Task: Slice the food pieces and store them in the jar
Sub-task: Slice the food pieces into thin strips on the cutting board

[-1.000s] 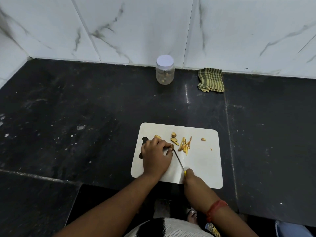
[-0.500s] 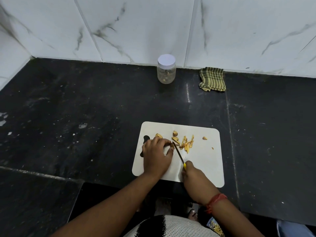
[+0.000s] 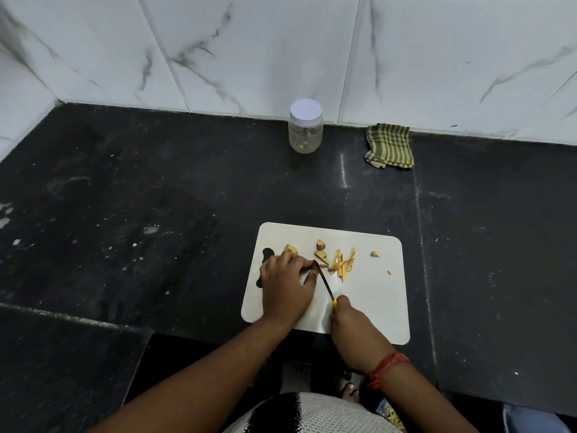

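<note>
A white cutting board (image 3: 371, 310) lies on the black counter. On it are several tan food chunks (image 3: 321, 255) and a small heap of thin yellow slices (image 3: 342, 264). My left hand (image 3: 285, 285) sits on the board's left part, its fingers curled over a food piece that is mostly hidden. My right hand (image 3: 351, 326) grips a yellow-handled knife (image 3: 324, 284); the blade tip meets the left fingertips. A clear jar (image 3: 305, 126) with a white lid stands far back by the wall.
A folded green striped cloth (image 3: 389, 146) lies right of the jar against the marble wall. The black counter (image 3: 156, 214) spreads wide to the left and right of the board. The counter's front edge runs just under my forearms.
The knife blade has shifted a little against the piece under my left fingers, and the view has moved slightly. Board, slices, jar and cloth stay put.
</note>
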The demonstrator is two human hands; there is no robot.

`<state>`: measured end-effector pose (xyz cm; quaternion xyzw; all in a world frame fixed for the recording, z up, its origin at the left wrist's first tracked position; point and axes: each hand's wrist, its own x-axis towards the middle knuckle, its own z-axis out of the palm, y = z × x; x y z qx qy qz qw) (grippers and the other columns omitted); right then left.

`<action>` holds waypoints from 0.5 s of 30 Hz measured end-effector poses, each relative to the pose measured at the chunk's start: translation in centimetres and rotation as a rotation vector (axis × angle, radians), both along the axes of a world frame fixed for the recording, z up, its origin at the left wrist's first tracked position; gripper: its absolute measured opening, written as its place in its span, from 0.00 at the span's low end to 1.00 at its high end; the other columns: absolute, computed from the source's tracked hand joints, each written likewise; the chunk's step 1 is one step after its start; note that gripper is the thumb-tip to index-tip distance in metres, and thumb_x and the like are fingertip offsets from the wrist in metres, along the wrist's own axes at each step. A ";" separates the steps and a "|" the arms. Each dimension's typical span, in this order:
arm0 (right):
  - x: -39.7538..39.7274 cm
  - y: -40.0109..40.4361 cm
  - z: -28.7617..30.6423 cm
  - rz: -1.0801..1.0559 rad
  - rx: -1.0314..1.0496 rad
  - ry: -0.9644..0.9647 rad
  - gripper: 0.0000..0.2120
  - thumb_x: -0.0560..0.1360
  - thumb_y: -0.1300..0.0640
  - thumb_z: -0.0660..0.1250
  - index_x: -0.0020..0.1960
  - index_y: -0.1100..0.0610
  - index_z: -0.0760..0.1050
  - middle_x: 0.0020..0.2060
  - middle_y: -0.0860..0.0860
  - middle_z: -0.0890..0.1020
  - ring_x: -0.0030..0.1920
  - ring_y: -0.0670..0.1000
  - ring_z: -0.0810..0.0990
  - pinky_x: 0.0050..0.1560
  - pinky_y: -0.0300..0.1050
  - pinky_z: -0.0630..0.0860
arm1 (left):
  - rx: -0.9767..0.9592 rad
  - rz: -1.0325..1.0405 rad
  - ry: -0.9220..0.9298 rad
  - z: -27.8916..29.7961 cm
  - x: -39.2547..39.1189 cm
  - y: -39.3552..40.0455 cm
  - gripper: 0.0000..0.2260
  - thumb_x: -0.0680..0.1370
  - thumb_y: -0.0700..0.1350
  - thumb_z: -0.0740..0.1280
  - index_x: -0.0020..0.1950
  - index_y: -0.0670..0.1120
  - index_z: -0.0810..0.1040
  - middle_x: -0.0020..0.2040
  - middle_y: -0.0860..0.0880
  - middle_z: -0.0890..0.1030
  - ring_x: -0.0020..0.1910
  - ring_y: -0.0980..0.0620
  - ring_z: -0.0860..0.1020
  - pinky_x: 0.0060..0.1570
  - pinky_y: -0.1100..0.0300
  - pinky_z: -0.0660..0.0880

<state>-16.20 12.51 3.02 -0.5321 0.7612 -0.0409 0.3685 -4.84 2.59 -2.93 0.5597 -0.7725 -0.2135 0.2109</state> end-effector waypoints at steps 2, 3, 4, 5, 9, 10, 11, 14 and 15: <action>0.2 -0.2 0.0 0.025 0.000 0.016 0.12 0.77 0.68 0.54 0.61 0.64 0.63 0.43 0.57 0.79 0.30 0.47 0.67 0.25 0.39 0.60 | -0.012 0.000 -0.007 -0.1 0.0 0.0 0.06 0.76 0.51 0.69 0.51 0.53 0.82 0.50 0.56 0.78 0.52 0.52 0.72 0.61 0.52 0.66; 0.3 -0.4 0.0 0.023 0.003 0.011 0.12 0.77 0.68 0.54 0.60 0.63 0.63 0.43 0.57 0.79 0.29 0.46 0.66 0.25 0.38 0.60 | -0.018 -0.001 -0.011 -0.1 -0.1 0.0 0.06 0.76 0.51 0.69 0.50 0.52 0.82 0.49 0.55 0.78 0.52 0.52 0.72 0.61 0.51 0.67; 0.3 -0.6 0.1 0.015 0.009 0.000 0.12 0.77 0.68 0.53 0.60 0.63 0.63 0.41 0.55 0.78 0.29 0.46 0.66 0.26 0.38 0.60 | -0.026 0.000 -0.013 -0.2 -0.1 0.0 0.06 0.76 0.51 0.69 0.50 0.52 0.82 0.49 0.55 0.78 0.51 0.51 0.72 0.60 0.51 0.67; 0.4 -0.9 0.1 0.007 0.014 -0.011 0.11 0.77 0.68 0.53 0.59 0.62 0.63 0.37 0.53 0.75 0.29 0.45 0.66 0.26 0.38 0.60 | -0.033 0.003 -0.014 -0.2 -0.1 0.0 0.06 0.76 0.51 0.69 0.50 0.52 0.82 0.48 0.55 0.78 0.51 0.51 0.72 0.60 0.51 0.67; 0.3 -1.1 0.0 -0.016 0.021 -0.032 0.09 0.77 0.68 0.53 0.56 0.62 0.63 0.33 0.49 0.70 0.30 0.46 0.67 0.27 0.39 0.60 | -0.047 0.016 -0.020 -0.1 -0.2 0.1 0.06 0.76 0.51 0.69 0.49 0.52 0.82 0.48 0.55 0.78 0.50 0.50 0.73 0.58 0.51 0.67; 0.3 -0.9 0.0 -0.014 0.019 -0.030 0.10 0.76 0.69 0.53 0.56 0.62 0.63 0.34 0.51 0.72 0.30 0.47 0.67 0.26 0.39 0.59 | -0.049 0.017 -0.027 -0.1 -0.3 0.1 0.06 0.76 0.52 0.68 0.49 0.52 0.82 0.48 0.55 0.78 0.50 0.50 0.73 0.58 0.51 0.68; 0.2 -0.8 0.0 -0.006 0.016 -0.025 0.10 0.76 0.69 0.53 0.57 0.62 0.63 0.34 0.51 0.72 0.30 0.47 0.67 0.26 0.38 0.59 | -0.051 0.016 -0.034 -0.1 -0.3 0.1 0.06 0.75 0.52 0.68 0.49 0.53 0.82 0.48 0.55 0.78 0.50 0.50 0.73 0.59 0.51 0.68; 0.2 -0.1 0.0 0.032 0.019 -0.002 0.10 0.76 0.69 0.53 0.56 0.61 0.62 0.31 0.47 0.67 0.29 0.43 0.65 0.25 0.39 0.60 | -0.054 0.010 -0.048 0.0 -0.3 0.2 0.07 0.76 0.53 0.68 0.49 0.53 0.82 0.49 0.54 0.78 0.51 0.51 0.73 0.60 0.51 0.67; 0.1 0.1 -0.1 0.034 0.020 0.002 0.10 0.77 0.69 0.53 0.56 0.61 0.62 0.31 0.47 0.67 0.28 0.43 0.65 0.25 0.39 0.60 | -0.055 0.010 -0.051 0.0 -0.3 0.2 0.07 0.76 0.53 0.68 0.50 0.53 0.82 0.50 0.54 0.78 0.51 0.51 0.73 0.61 0.51 0.67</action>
